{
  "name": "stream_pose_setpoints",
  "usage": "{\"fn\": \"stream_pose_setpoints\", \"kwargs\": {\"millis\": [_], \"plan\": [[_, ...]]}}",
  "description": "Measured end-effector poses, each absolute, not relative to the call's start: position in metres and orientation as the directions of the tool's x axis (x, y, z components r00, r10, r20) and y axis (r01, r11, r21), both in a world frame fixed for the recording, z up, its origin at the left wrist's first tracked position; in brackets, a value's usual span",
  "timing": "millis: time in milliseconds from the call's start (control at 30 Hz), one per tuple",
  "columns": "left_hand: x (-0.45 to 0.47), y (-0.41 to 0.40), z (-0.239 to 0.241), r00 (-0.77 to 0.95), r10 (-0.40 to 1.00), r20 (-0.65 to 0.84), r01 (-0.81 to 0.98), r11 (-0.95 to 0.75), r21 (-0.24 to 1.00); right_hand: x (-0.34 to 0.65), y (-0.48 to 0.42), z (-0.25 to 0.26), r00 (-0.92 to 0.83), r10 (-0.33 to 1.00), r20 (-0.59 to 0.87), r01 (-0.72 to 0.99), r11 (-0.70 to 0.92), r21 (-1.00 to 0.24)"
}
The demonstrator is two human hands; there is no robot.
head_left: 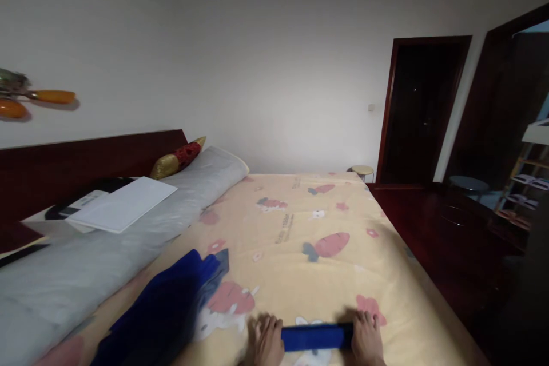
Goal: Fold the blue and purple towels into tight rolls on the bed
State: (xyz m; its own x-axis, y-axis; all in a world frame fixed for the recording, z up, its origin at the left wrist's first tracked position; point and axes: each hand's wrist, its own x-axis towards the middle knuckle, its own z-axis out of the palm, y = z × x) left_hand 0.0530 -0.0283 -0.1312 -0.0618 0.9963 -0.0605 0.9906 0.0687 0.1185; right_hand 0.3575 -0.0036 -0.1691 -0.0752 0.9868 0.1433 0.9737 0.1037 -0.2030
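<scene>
At the bottom edge of the head view, my left hand [266,340] and my right hand [366,338] rest on a yellow bedsheet [300,251] printed with carrots and rabbits. Between them lies a small folded blue cloth [317,337]. Each hand touches one end of it, fingers bent down onto the sheet. Whether the fingers pinch the cloth or only press on it does not show. A larger heap of dark blue fabric [163,314] lies on the bed to the left of my left hand.
A long grey bolster [128,240] runs along the dark wooden headboard [86,157], with a red-and-gold cushion [178,157] and white papers [124,203] on it. Dark wooden floor, a small stool [362,170] and a dark doorway [422,108] lie to the right.
</scene>
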Motion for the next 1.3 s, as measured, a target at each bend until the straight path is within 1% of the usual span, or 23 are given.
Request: {"fn": "stream_pose_setpoints", "kwargs": {"millis": [33,100,167,200,267,300,400,433,500,667,800,933,1033,1200,1300], "plan": [[0.06,-0.028,-0.132,-0.053,0.996,-0.07,0.988,0.062,0.14,0.347,-0.006,-0.163,-0.088,0.984,0.153,0.966,0.122,-0.228],[0.078,-0.026,-0.14,0.012,0.997,-0.074,0.98,0.002,0.197,0.321,-0.01,-0.161,-0.173,0.97,0.172,0.927,0.22,-0.304],[0.096,-0.023,-0.155,0.088,0.994,-0.065,0.969,-0.07,0.239,0.293,-0.013,-0.171,-0.269,0.94,0.207,0.876,0.329,-0.354],[0.104,-0.022,-0.164,0.116,0.991,-0.061,0.964,-0.097,0.248,0.28,-0.013,-0.18,-0.299,0.925,0.235,0.859,0.368,-0.355],[0.115,-0.02,-0.181,0.157,0.986,-0.058,0.958,-0.137,0.253,0.262,-0.012,-0.203,-0.317,0.891,0.325,0.852,0.418,-0.316],[0.118,-0.019,-0.188,0.178,0.983,-0.052,0.955,-0.159,0.252,0.258,-0.011,-0.214,-0.318,0.862,0.394,0.851,0.443,-0.283],[0.116,-0.019,-0.201,0.26,0.966,-0.004,0.942,-0.253,0.221,0.256,-0.008,-0.238,-0.316,0.727,0.61,0.842,0.511,-0.172],[0.114,-0.019,-0.203,0.28,0.96,0.012,0.939,-0.276,0.207,0.257,-0.008,-0.241,-0.312,0.684,0.66,0.84,0.522,-0.144],[0.11,-0.02,-0.206,0.302,0.953,0.03,0.934,-0.302,0.189,0.259,-0.009,-0.243,-0.3,0.636,0.711,0.845,0.524,-0.112],[0.11,-0.022,-0.208,0.292,0.956,0.03,0.94,-0.292,0.176,0.256,-0.012,-0.236,-0.298,0.617,0.729,0.853,0.515,-0.087],[0.099,-0.021,-0.201,0.303,0.951,0.06,0.94,-0.309,0.147,0.273,-0.009,-0.228,-0.366,0.597,0.714,0.84,0.542,-0.022],[0.066,-0.025,-0.189,0.193,0.976,0.098,0.976,-0.201,0.083,0.322,-0.006,-0.217,-0.401,0.634,0.661,0.853,0.522,0.016],[0.033,-0.031,-0.18,0.159,0.982,0.105,0.986,-0.164,0.037,0.361,-0.005,-0.216,-0.412,0.635,0.654,0.855,0.517,0.036],[-0.002,-0.039,-0.172,0.054,0.997,0.057,0.999,-0.054,-0.006,0.398,-0.003,-0.224,-0.412,0.62,0.668,0.864,0.498,0.07],[-0.007,-0.043,-0.17,0.043,0.997,0.06,0.999,-0.042,-0.019,0.405,-0.002,-0.229,-0.396,0.63,0.668,0.868,0.494,0.05]]}}
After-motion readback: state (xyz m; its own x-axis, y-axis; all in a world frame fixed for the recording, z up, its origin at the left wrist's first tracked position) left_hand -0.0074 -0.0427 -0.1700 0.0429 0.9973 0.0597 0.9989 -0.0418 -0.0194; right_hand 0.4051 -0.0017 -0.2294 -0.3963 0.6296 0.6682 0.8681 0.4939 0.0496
